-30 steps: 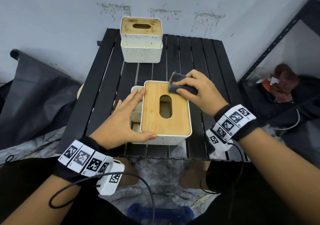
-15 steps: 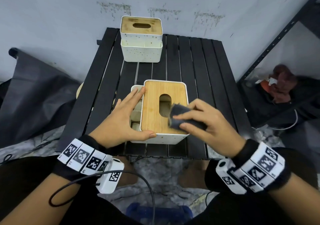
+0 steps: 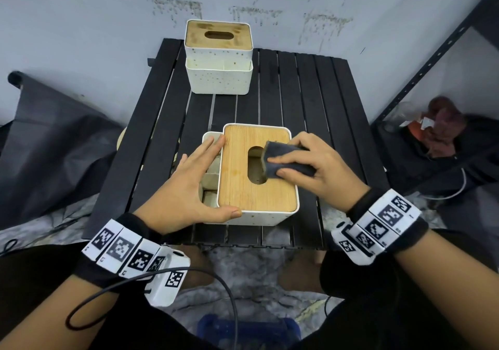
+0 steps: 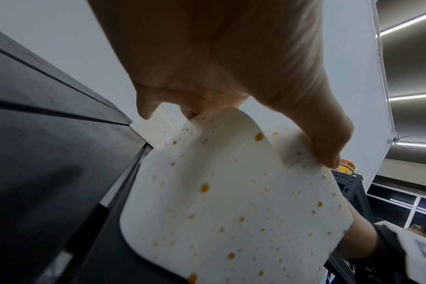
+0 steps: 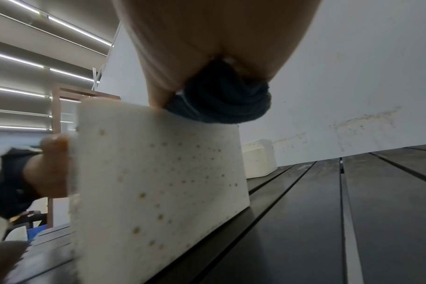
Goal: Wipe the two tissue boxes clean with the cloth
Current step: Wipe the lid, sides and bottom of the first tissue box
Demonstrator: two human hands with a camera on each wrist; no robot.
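On the black slatted table (image 3: 297,93), the near tissue box (image 3: 253,187) sits by the front edge, the second box (image 3: 218,55) at the back. My left hand (image 3: 189,187) lies flat, steadying it; my right hand (image 3: 316,166) clutches the cloth (image 3: 280,160) on its lid. Only the wrist views show orange specks on its sides (image 4: 231,201).

1. A black slatted table (image 3: 297,101) lies under both hands and runs on beyond them to a pale grey wall (image 3: 81,12) marked with dark smudges.
2. Right of the right hand stands a black metal shelf frame (image 3: 432,61) holding reddish cloth (image 3: 442,123).
3. Left of the left hand lies dark sheeting (image 3: 48,147).
4. Above the hands, strip lights (image 5: 20,90) cross the ceiling.
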